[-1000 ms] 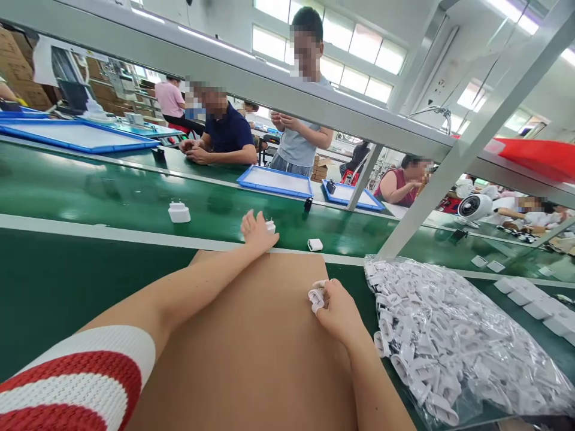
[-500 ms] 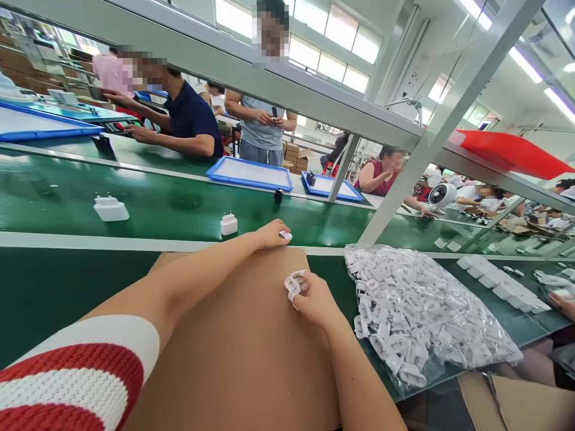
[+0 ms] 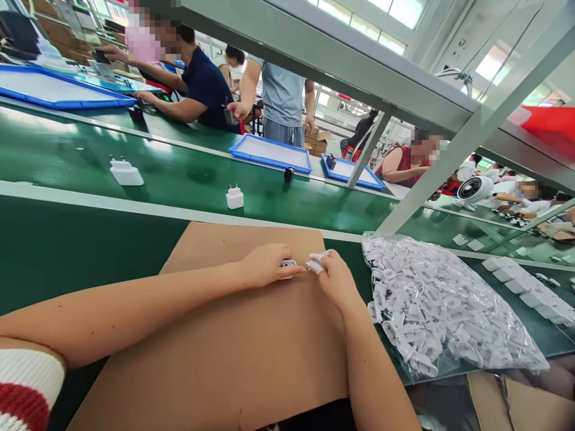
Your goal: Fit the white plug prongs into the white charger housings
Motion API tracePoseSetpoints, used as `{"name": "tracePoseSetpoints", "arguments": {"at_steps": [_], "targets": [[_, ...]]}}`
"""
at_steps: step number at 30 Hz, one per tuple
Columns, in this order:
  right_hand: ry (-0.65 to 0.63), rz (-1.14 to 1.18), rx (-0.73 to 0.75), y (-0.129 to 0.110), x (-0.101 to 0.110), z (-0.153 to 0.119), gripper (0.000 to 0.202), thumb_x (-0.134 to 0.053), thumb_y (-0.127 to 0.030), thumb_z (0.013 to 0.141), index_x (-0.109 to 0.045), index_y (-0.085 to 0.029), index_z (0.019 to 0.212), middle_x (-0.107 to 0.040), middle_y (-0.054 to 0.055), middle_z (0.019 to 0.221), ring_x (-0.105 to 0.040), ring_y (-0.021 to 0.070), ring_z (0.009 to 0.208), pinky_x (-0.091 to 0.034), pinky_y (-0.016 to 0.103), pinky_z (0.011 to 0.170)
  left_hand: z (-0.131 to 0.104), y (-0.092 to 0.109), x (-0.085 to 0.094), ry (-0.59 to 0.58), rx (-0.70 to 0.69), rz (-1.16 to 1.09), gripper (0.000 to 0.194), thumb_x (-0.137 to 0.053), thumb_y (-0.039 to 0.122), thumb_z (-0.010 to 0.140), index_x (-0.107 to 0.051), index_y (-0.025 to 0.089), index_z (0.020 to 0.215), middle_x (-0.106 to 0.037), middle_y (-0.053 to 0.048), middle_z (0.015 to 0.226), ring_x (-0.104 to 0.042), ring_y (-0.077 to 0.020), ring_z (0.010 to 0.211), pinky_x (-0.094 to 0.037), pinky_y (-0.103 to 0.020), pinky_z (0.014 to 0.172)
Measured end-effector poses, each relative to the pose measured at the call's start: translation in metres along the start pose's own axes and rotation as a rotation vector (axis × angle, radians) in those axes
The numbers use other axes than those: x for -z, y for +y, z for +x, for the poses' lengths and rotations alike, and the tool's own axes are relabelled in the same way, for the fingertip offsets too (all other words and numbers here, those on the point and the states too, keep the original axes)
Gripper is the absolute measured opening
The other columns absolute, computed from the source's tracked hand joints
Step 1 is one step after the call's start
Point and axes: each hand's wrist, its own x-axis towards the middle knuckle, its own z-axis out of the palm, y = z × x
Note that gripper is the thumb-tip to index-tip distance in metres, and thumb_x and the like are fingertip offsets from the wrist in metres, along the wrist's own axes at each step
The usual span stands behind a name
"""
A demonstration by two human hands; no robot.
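Note:
My left hand (image 3: 266, 265) is closed around a small white charger housing (image 3: 288, 263), whose open end faces right. Just to its right, my right hand (image 3: 339, 282) pinches white plastic plug parts (image 3: 317, 262). A small gap separates the parts from the housing. Both hands are over a brown cardboard sheet (image 3: 233, 347). Right of my right hand lies a clear plastic bag full of white plastic parts (image 3: 449, 305). Beyond my hands, a white plug charger (image 3: 234, 197) stands on the green conveyor belt (image 3: 179, 188), with another white charger (image 3: 126, 173) farther left.
Blue-rimmed trays (image 3: 271, 154) line the belt's far side, near a small black part (image 3: 288, 174). A slanted metal post (image 3: 431, 173) rises behind the bag. White boxes (image 3: 530, 290) stand in rows at right. Several co-workers sit or stand beyond the belt.
My left hand has come back from the belt's edge toward my right hand, bringing the white housing. The view has shifted. A standing co-worker's hands have moved apart.

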Motion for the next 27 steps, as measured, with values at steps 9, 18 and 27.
{"name": "tracePoseSetpoints", "arguments": {"at_steps": [9, 18, 27], "targets": [[0.091, 0.637, -0.247, 0.000, -0.010, 0.010, 0.031, -0.079, -0.029, 0.067, -0.070, -0.019, 0.095, -0.067, 0.006, 0.101, -0.070, 0.0183, 0.083, -0.053, 0.029, 0.071, -0.025, -0.022, -0.021, 0.070, 0.053, -0.422, 0.034, -0.069, 0.051, 0.077, -0.065, 0.021, 0.093, -0.062, -0.002, 0.092, -0.058, -0.0164, 0.072, -0.046, -0.029, 0.065], [0.082, 0.841, -0.284, -0.012, -0.008, 0.009, 0.045, -0.083, -0.035, 0.066, -0.072, -0.020, 0.107, -0.075, 0.007, 0.097, -0.067, 0.0172, 0.081, -0.048, 0.026, 0.063, -0.023, -0.026, -0.021, 0.022, 0.037, -0.476, 0.036, -0.071, 0.055, 0.076, -0.066, 0.020, 0.083, -0.059, 0.000, 0.080, -0.053, -0.0148, 0.066, -0.040, -0.028, 0.059], [0.135, 0.193, 0.225, -0.043, -0.022, -0.010, 0.029, -0.054, -0.014, 0.087, -0.072, -0.025, 0.107, -0.074, 0.005, 0.105, -0.066, 0.0188, 0.091, -0.054, 0.034, 0.084, -0.021, -0.027, -0.017, -0.020, 0.024, -0.414, 0.033, -0.068, 0.054, 0.078, -0.067, 0.021, 0.083, -0.061, 0.000, 0.083, -0.055, -0.0156, 0.071, -0.038, -0.027, 0.060]]}}
